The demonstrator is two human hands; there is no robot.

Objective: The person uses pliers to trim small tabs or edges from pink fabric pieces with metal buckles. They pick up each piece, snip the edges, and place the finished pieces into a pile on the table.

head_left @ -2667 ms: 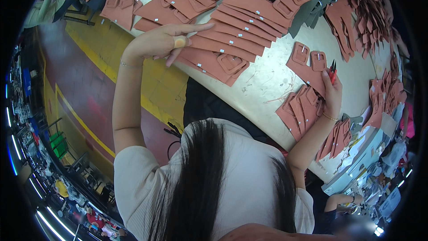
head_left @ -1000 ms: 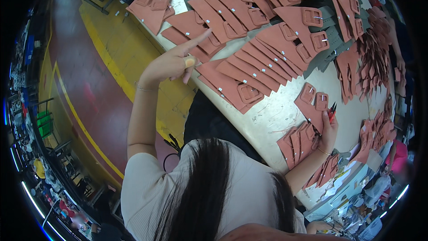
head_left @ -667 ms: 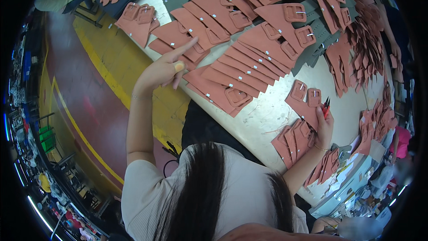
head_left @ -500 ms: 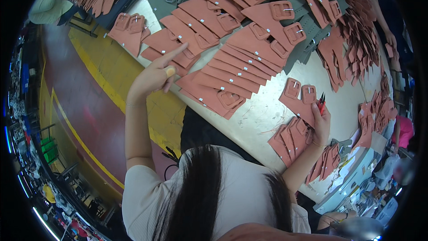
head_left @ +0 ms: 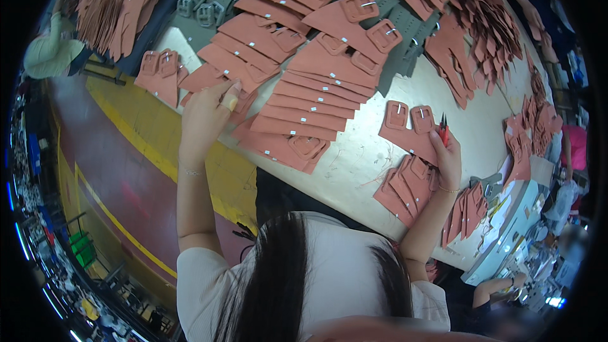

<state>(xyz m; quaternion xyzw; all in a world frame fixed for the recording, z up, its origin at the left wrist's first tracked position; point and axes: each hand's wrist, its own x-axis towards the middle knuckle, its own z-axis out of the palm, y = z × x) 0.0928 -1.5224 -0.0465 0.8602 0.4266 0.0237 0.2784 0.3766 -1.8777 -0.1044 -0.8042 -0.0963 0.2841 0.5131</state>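
Note:
Rows of terracotta leather straps with buckles (head_left: 304, 82) lie overlapped on a pale worktable (head_left: 354, 164). My left hand (head_left: 208, 114) reaches to the left end of the row and rests on a strap near the table edge; whether it grips the strap I cannot tell. My right hand (head_left: 447, 152) holds small red-handled snips (head_left: 443, 128) beside two buckled pieces (head_left: 408, 123). A short stack of the same straps (head_left: 405, 187) lies just under that hand. My dark hair and pale shirt fill the bottom of the view.
Grey-green buckled straps (head_left: 206, 0) lie at the far left of the table, more at the middle back (head_left: 405, 50). Heaps of brown cut pieces (head_left: 487, 25) cover the right side. A yellow-lined floor (head_left: 126, 152) runs left. Other people sit at lower right (head_left: 506, 285).
My left hand has slid leftward along the strap row to its end near the table edge. My right hand stays by the two buckled pieces with the snips.

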